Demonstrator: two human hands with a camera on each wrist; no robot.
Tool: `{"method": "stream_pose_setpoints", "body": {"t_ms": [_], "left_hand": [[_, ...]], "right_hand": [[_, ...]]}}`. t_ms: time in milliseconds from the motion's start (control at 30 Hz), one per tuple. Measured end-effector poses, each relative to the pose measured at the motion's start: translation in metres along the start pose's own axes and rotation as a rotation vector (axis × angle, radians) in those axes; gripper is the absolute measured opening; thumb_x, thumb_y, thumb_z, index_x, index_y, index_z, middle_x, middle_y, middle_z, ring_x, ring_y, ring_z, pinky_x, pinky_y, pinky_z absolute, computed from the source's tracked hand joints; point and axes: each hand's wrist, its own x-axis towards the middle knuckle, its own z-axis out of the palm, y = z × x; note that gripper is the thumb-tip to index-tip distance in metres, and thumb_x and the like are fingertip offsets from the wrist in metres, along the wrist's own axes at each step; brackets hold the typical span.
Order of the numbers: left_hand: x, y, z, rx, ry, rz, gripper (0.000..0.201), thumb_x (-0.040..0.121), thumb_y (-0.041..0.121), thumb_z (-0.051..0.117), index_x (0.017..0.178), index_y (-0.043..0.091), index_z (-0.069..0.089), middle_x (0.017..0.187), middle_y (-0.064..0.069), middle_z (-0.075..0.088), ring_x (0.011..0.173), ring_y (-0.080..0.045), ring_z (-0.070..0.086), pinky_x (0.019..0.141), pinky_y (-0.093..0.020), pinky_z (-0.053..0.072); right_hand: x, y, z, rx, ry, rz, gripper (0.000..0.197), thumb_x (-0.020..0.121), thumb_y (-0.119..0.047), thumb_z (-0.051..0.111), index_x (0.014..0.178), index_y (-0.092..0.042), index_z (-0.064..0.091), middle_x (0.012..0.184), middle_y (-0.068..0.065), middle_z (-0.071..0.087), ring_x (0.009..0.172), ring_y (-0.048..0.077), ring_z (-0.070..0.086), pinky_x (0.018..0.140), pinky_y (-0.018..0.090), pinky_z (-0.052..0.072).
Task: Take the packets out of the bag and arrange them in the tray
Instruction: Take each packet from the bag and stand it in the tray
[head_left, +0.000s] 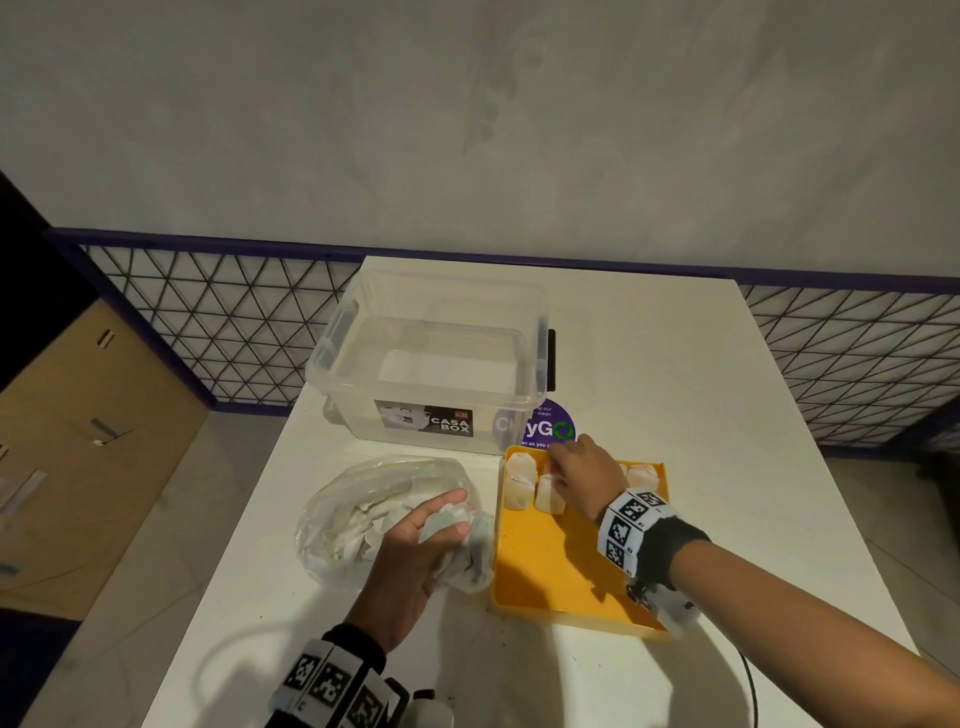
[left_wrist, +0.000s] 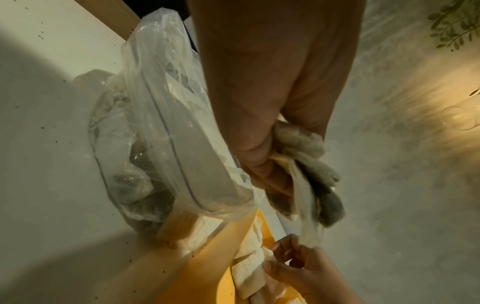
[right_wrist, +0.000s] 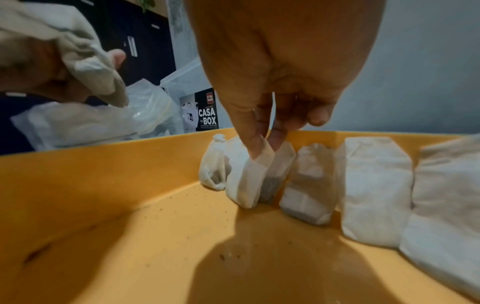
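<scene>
Packet placement at the far end of the tray, bag held alongside.

The right hand (right_wrist: 272, 86) pinched the top fold of one packet (right_wrist: 249, 174) between its fingertips (right_wrist: 255, 148), standing it in the row along the 12 o'clock wall of the yellow tray (head_left: 550, 566). The left hand (head_left: 415, 551) had its grip closed round a bunch of packets (left_wrist: 303, 156) at the mouth of the plastic bag (head_left: 358, 509), which lay on the tabletop (head_left: 675, 364) at the tray's 9 o'clock. Judgement: packets look light, soft, thin-papered and tearable; take each by the folded top edge, not the filled belly. A clear storage box (head_left: 431, 358) stood at 12 o'clock.
</scene>
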Motion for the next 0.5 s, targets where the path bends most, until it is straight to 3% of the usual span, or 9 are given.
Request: {"method": "stream_pose_setpoints", "body": {"t_ms": [67,167,267,333,400,500], "left_hand": [[0.001,0.000,0.001,0.003,-0.002,0.012,0.032,0.081,0.016,0.066,0.112,0.025,0.061,0.112,-0.004,0.065,0.095,-0.013,0.066,0.079,-0.030,0.057],[0.001,0.001,0.004,-0.010,-0.011,0.038,0.027,0.088,0.008,0.061,0.107,0.027,0.060,0.107,0.000,0.062,0.088,-0.008,0.064,0.066,-0.016,0.053],[0.000,0.001,0.004,-0.033,0.029,0.058,0.028,0.089,0.007,0.060,0.111,0.025,0.060,0.116,0.000,0.059,0.095,-0.008,0.061,0.065,-0.013,0.051],[0.003,-0.001,0.003,-0.074,0.054,0.039,0.031,0.092,0.004,0.054,0.116,0.022,0.061,0.121,-0.001,0.060,0.100,-0.013,0.064,0.069,-0.018,0.054],[0.004,-0.001,0.002,-0.133,0.078,0.016,0.033,0.091,0.003,0.054,0.117,0.022,0.063,0.115,-0.001,0.066,0.096,-0.016,0.070,0.070,-0.024,0.057],[0.004,0.000,0.001,-0.172,0.087,0.020,0.033,0.092,0.002,0.054,0.118,0.021,0.061,0.098,0.001,0.075,0.084,-0.015,0.072,0.063,-0.021,0.057]], "right_hand": [[0.000,-0.001,0.000,-0.053,0.007,-0.017,0.033,0.093,-0.017,0.048,0.125,-0.010,0.044,0.129,0.010,0.051,0.119,0.025,0.043,0.094,0.031,0.038],[-0.005,-0.005,-0.006,-0.050,0.070,-0.047,0.036,0.092,-0.017,0.049,0.127,-0.012,0.042,0.131,0.008,0.048,0.119,0.023,0.041,0.096,0.029,0.037],[-0.013,-0.015,-0.020,0.074,0.174,-0.115,0.029,0.092,-0.019,0.048,0.120,-0.013,0.048,0.121,0.004,0.051,0.111,0.020,0.044,0.089,0.024,0.035],[-0.018,-0.026,-0.030,0.242,0.199,-0.189,0.022,0.092,-0.022,0.050,0.112,-0.015,0.052,0.110,0.003,0.054,0.102,0.017,0.045,0.084,0.023,0.035],[-0.023,-0.041,-0.039,0.450,0.093,-0.237,0.018,0.092,-0.029,0.052,0.106,-0.017,0.054,0.097,0.000,0.056,0.090,0.012,0.047,0.078,0.024,0.040],[-0.029,-0.068,-0.045,0.681,-0.164,-0.229,0.032,0.088,-0.041,0.057,0.109,-0.017,0.054,0.084,-0.005,0.054,0.073,0.007,0.049,0.067,0.021,0.040]]}}
